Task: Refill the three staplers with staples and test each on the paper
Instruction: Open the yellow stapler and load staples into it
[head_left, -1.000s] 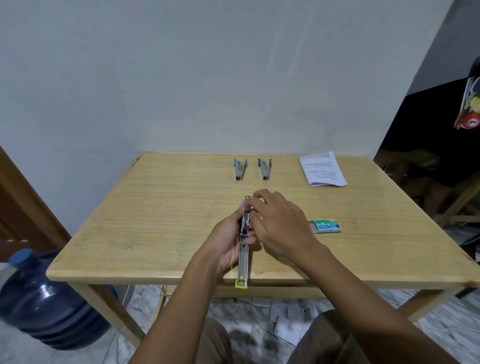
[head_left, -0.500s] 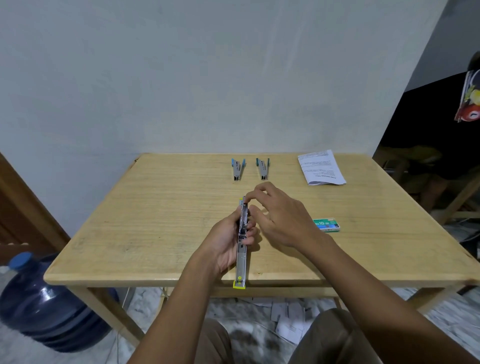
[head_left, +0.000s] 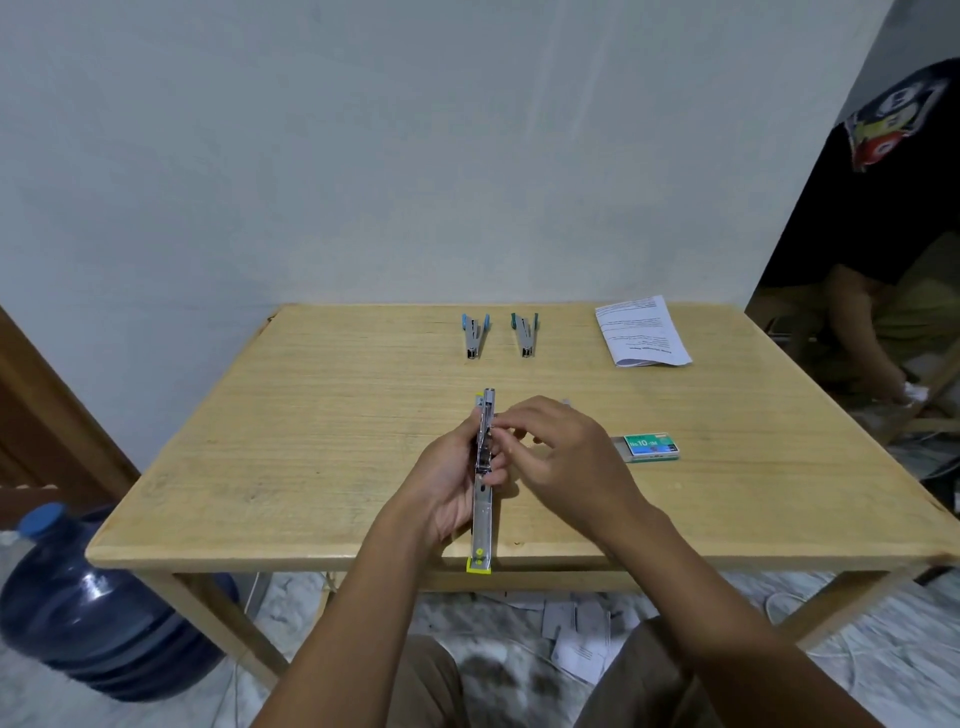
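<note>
from my seat i see the left hand (head_left: 452, 483) wrapped round the yellow stapler (head_left: 483, 525), its fingers curled about the body at roughly mid-length in a firm hold. the stapler is swung fully open into one long metal strip. it points away from me over the table (head_left: 311, 415), and its yellow tip pokes past the near edge. the right hand (head_left: 563, 460) sits just to the right of it with its fingers bent. its index finger and thumb tips come together right against the metal track toward the far end. whether they pinch staples or only touch the track i cannot tell, as the spot is too small.

the blue stapler (head_left: 474, 336) and the green stapler (head_left: 525, 335) lie side by side, not touching, near the far edge. the paper (head_left: 641, 332) lies at the far right. the staple box (head_left: 652, 448), grey inner tray showing at its left end, rests on the table just right of the right hand.

a blue water jug (head_left: 98, 608) stands on the floor at the left, and paper scraps (head_left: 576, 629) lie under the table. another person (head_left: 883, 234) in a black shirt shows at the right edge.
</note>
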